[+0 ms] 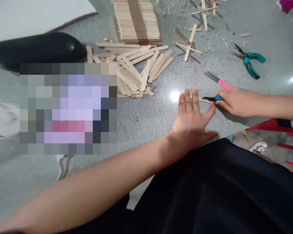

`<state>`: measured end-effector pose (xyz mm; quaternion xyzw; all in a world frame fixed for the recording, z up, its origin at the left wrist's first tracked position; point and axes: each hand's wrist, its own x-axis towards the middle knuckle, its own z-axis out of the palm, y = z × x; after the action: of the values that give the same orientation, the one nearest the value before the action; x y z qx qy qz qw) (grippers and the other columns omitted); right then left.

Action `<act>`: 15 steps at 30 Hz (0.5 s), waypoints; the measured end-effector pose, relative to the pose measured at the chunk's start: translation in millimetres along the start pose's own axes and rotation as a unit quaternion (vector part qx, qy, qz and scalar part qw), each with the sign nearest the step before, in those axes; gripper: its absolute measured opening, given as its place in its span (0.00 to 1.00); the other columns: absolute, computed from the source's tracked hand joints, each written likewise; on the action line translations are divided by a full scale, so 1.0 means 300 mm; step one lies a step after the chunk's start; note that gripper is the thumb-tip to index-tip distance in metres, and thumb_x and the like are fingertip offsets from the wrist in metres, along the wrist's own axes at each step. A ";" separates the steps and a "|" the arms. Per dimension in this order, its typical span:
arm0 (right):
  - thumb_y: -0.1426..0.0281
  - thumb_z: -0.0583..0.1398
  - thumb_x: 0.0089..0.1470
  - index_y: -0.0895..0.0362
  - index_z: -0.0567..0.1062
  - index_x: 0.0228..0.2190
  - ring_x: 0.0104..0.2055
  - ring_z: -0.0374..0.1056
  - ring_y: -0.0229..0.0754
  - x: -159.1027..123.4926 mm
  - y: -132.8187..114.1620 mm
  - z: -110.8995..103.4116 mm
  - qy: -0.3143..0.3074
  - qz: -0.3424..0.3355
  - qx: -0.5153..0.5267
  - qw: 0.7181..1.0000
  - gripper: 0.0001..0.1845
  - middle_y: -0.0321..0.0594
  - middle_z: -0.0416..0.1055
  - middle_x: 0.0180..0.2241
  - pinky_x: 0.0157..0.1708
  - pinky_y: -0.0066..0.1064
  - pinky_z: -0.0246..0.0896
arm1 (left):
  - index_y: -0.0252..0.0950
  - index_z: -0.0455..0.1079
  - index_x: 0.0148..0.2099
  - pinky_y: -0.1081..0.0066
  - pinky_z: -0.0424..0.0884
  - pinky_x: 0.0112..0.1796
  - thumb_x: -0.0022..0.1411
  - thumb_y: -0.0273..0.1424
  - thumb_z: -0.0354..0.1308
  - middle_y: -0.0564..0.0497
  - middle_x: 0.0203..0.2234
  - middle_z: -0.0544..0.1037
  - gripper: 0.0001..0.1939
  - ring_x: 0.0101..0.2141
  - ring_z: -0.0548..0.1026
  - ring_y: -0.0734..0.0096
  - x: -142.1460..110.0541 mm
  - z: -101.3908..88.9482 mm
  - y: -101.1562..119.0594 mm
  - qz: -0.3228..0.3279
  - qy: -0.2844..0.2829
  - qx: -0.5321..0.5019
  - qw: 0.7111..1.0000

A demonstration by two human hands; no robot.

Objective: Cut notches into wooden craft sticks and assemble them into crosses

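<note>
My left hand lies flat with its fingers stretched out, the fingertips at one end of a thin wooden craft stick and the thumb near the other. My right hand is closed round the blue handle of a cutter knife. The knife's dark blade lies along the stick, apparently touching it. Just beyond the right hand is a pink-handled folding blade, its handle end partly hidden by that hand.
Loose craft sticks lie heaped below a large stack of sticks. Crossed-stick pieces and green-handled pliers are at the upper right. A black rounded object lies on the left, beside a pixelated area. Red chair parts show at lower right.
</note>
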<state>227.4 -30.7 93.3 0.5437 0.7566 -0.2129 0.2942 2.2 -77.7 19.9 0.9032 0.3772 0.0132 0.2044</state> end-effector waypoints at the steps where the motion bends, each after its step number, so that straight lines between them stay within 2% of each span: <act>1: 0.59 0.50 0.83 0.57 0.78 0.56 0.36 0.73 0.52 0.002 0.013 0.015 0.011 0.000 0.021 1.000 0.22 0.53 0.84 0.42 0.36 0.38 0.50 | 0.40 0.63 0.90 0.12 0.55 0.80 0.65 0.59 0.83 0.18 0.89 0.53 0.63 0.85 0.51 0.00 -0.003 0.003 -0.001 0.002 0.007 0.001 1.000; 5: 0.54 0.50 0.83 0.56 0.79 0.54 0.38 0.74 0.54 0.005 0.037 0.041 0.026 -0.006 0.068 0.997 0.24 0.51 0.82 0.40 0.38 0.39 0.52 | 0.41 0.61 0.91 0.11 0.55 0.80 0.65 0.59 0.83 0.19 0.89 0.52 0.64 0.86 0.52 0.02 -0.019 0.019 -0.007 0.013 0.038 -0.002 0.999; 11: 0.55 0.49 0.84 0.57 0.79 0.55 0.36 0.72 0.53 0.002 0.016 0.021 -0.002 -0.013 0.033 0.999 0.25 0.53 0.83 0.41 0.37 0.40 0.49 | 0.39 0.64 0.89 0.12 0.55 0.80 0.64 0.60 0.83 0.18 0.88 0.52 0.63 0.85 0.52 0.01 -0.023 0.032 -0.013 0.013 0.042 0.004 0.999; 15: 0.56 0.47 0.84 0.60 0.79 0.55 0.36 0.72 0.53 -0.008 0.014 0.022 0.002 -0.006 0.016 1.000 0.27 0.55 0.84 0.41 0.37 0.40 0.51 | 0.44 0.62 0.90 0.12 0.54 0.80 0.61 0.59 0.85 0.22 0.89 0.52 0.66 0.86 0.52 0.04 -0.021 0.031 -0.011 0.011 0.045 -0.008 0.999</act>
<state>233.3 -35.4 89.9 0.5445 0.7566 -0.2260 0.2828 -3.1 -83.2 11.0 0.9041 0.3759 0.0591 0.1944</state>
